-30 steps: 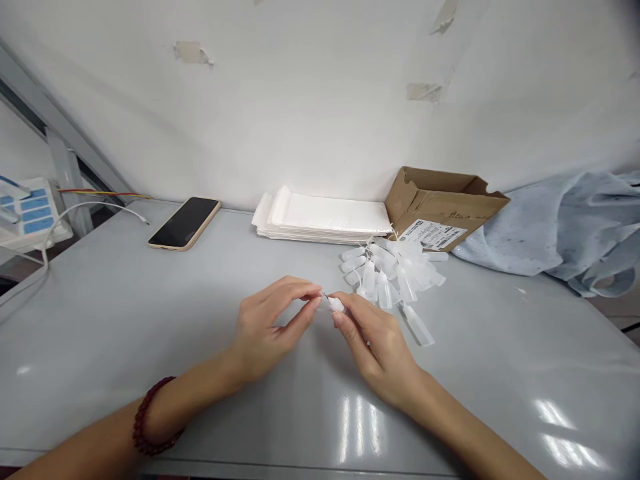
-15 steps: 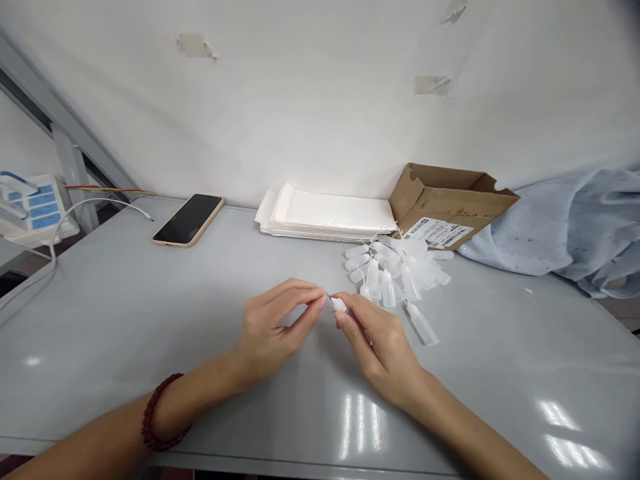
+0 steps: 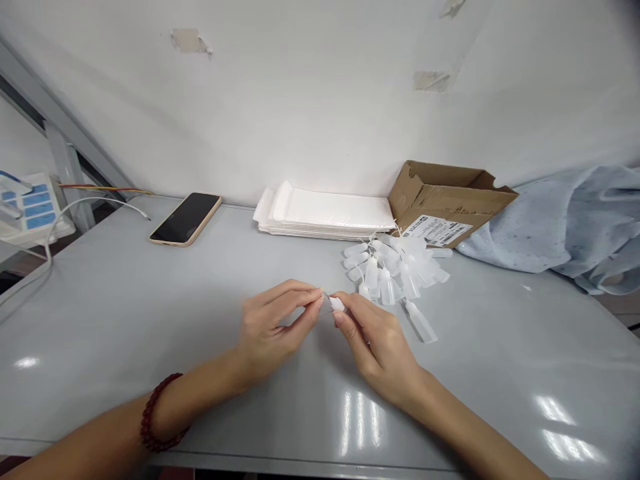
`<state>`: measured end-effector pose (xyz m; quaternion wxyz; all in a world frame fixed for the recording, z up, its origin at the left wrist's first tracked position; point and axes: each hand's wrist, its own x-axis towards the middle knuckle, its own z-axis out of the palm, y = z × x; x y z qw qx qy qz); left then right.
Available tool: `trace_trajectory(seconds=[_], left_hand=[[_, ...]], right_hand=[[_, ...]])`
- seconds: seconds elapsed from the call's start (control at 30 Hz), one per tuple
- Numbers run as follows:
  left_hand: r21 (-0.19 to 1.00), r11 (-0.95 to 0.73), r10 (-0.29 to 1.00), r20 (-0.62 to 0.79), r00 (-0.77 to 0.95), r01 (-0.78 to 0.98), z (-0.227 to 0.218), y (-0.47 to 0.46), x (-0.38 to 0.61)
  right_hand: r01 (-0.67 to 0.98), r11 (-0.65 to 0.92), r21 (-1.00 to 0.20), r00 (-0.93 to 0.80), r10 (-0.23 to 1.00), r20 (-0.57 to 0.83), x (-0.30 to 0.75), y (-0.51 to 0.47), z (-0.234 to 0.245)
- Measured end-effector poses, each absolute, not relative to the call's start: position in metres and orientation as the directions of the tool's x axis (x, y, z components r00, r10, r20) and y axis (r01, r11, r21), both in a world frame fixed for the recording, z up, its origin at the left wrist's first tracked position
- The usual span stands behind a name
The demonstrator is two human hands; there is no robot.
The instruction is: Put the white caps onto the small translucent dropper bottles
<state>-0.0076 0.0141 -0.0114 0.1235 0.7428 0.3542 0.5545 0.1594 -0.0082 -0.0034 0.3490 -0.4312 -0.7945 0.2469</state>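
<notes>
Within right hand (image 3: 383, 339), same white bottle (image 3: 337, 304)

Glossy smooth tabletop (image 3: 200, 293), matt cardboard box (image 3: 460, 207).

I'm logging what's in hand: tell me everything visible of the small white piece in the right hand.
The small white piece looks like smooth plastic, tapering toward a thin dark tip that looks metallic. The thumb and fingers of the right hand pinch it above the gray table. The tip points up and left, its end appearing to meet the pinched fingertips of the left hand. The rest is hidden by the right hand.
</notes>
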Motion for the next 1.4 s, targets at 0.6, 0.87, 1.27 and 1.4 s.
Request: trace_trajectory(seconds=[0.6,0.87,1.27,1.4], left_hand=[[0.588,-0.729,0.666,0.726,0.168,0.350,-0.010,0.015,-0.010],[0.779,-0.533,0.845,0.468,0.260,0.329,0.003,0.024,-0.022],[0.877,-0.006,1.000,0.015,-0.014,0.480,0.010,0.056,-0.044],[0.790,0.031,0.997,-0.065,0.034,0.612,0.004,0.073,-0.057]], right_hand=[[0.519,0.506,-0.688,-0.416,0.853,0.314,0.161,-0.006,-0.004],[0.588,0.600,-0.542,-0.400,0.798,0.450,0.161,-0.007,-0.009],[0.749,0.550,-0.370,-0.361,0.806,0.468,0.183,0.015,-0.001],[0.832,0.432,-0.349,-0.269,0.863,0.428,0.201,0.025,0.005]])
